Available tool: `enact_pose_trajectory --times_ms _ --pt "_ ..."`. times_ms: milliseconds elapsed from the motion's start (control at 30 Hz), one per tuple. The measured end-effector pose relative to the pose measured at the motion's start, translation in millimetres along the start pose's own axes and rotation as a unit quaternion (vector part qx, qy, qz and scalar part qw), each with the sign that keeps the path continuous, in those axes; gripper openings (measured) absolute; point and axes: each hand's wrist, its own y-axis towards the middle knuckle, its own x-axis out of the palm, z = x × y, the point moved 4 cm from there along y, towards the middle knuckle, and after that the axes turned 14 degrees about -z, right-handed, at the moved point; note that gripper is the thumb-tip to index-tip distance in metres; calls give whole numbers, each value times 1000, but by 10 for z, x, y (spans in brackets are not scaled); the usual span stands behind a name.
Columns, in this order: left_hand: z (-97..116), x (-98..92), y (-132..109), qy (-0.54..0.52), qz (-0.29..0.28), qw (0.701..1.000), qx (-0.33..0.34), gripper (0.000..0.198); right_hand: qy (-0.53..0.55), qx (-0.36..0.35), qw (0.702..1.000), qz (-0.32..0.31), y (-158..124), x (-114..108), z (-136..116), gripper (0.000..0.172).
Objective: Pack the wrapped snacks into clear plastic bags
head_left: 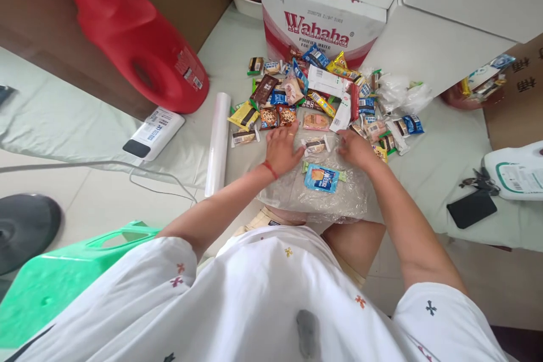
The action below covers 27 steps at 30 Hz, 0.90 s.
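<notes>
My left hand lies flat with its fingers spread, the fingertips against brown cookie packets. My right hand rests at the near right of the snack pile, loosely bent, its fingertips beside a white packet; no held thing shows in it. Between the hands lie a clear-wrapped biscuit packet and, behind it, a pink-edged packet. Nearer to me, a blue snack packet sits over a green one on a clear plastic bag. The bag spreads across the table's front edge.
A Wahaha carton stands behind the pile. To the left are a white roll, a red jug and a white device with a cable. A black phone, keys and a white jug lie right.
</notes>
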Motion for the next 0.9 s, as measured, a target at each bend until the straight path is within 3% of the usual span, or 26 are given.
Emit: enact_pose_trajectory --times_ms 67,167,233,300,400,567,733,900 --pt "-64 54 215 -10 -35 999 -22 79 13 1 1000 -1 11 5 20 43" --pt "-137 26 330 -20 -98 995 4 47 28 -32 998 48 -210 -90 35 22" --pt "-124 -71 237 -21 -117 990 74 28 23 -60 994 84 -495 -143 21 20" --pt "-86 -180 24 -5 -108 983 152 26 -1 -74 992 101 -816 -117 -12 25" --pt "-51 -199 -387 45 -120 965 227 26 -50 -75 993 80 -1203 124 -66 32" --pt "-91 70 -841 62 -246 916 310 35 -39 -88 995 4 -1528 771 -111 37" --pt "-65 49 -834 42 -208 922 325 42 -39 -87 991 96 -1901 1150 -205 35" --pt "122 113 -745 163 -196 914 316 44 -111 -162 961 194 -2060 1419 -382 40"
